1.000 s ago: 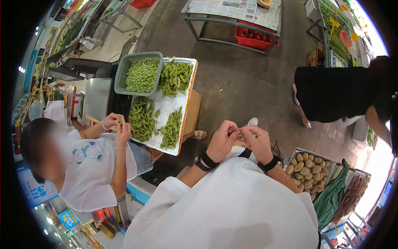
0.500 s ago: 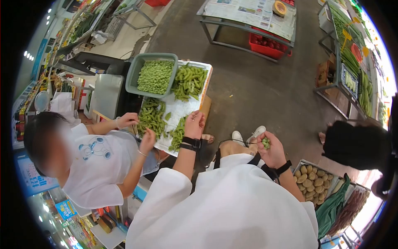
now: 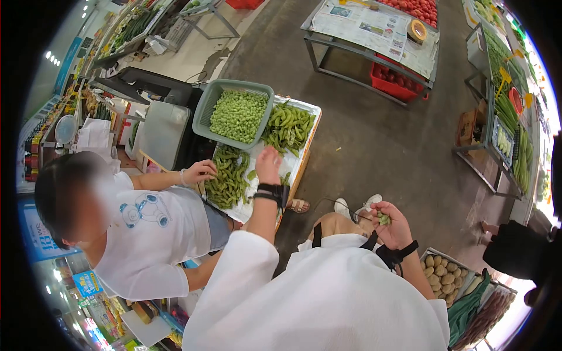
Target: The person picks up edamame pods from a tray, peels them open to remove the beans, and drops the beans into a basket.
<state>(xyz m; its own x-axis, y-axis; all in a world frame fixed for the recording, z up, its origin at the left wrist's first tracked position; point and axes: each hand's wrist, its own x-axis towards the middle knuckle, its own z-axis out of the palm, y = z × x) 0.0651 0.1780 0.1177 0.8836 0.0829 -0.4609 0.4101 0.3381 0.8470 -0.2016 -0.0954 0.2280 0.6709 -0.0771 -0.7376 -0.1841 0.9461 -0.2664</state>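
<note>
My left hand (image 3: 269,165), blurred, reaches over the white tray (image 3: 250,189), close to the piles of green soybean pods (image 3: 288,127); its fingertips are too smeared to read. In front of my knees, my right hand (image 3: 393,224) is curled around several shelled green soybeans (image 3: 383,219). A grey-green plastic basket (image 3: 199,121) full of shelled soybeans (image 3: 237,115) stands at the tray's far left corner. More pods (image 3: 226,178) lie on the tray's left side, beside the hand of a co-worker (image 3: 201,170).
The co-worker in a white shirt (image 3: 143,234) sits at my left. A newspaper-covered table (image 3: 357,26) with a cut pumpkin (image 3: 417,31) stands ahead. At right are a vegetable rack (image 3: 497,105) and a crate of potatoes (image 3: 443,275); a dark-clothed person (image 3: 515,245) is at the right edge.
My left hand has moved forward over the tray towards the pods. My right hand keeps the soybeans. The co-worker's hands have drawn apart, and my view has shifted slightly.
</note>
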